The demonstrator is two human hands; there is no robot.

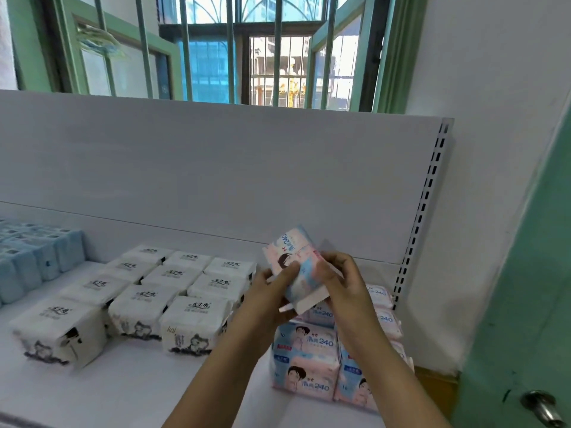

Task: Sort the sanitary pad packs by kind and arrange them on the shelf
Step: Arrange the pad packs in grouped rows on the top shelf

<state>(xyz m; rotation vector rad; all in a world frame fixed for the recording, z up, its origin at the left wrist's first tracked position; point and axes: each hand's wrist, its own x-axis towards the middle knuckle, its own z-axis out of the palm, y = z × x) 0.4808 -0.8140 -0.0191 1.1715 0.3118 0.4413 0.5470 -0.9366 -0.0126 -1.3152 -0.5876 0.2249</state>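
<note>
Together, left hand (272, 291) and right hand (343, 281) raised, fingers gripping a tilted pink pack (298, 261) above pink packs (304, 362) at shelf's (139, 387) right edge.

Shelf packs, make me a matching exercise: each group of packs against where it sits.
Things:
1. blue packs
2. white packs
3. stacked pink-and-blue 240 packs
4. the pink-and-blue pack being handled

Places:
A. held in both hands, left hand and right hand
B. far left of the shelf
C. middle rows
D. right end

Pairs: 1-B, 2-C, 3-D, 4-A
</note>
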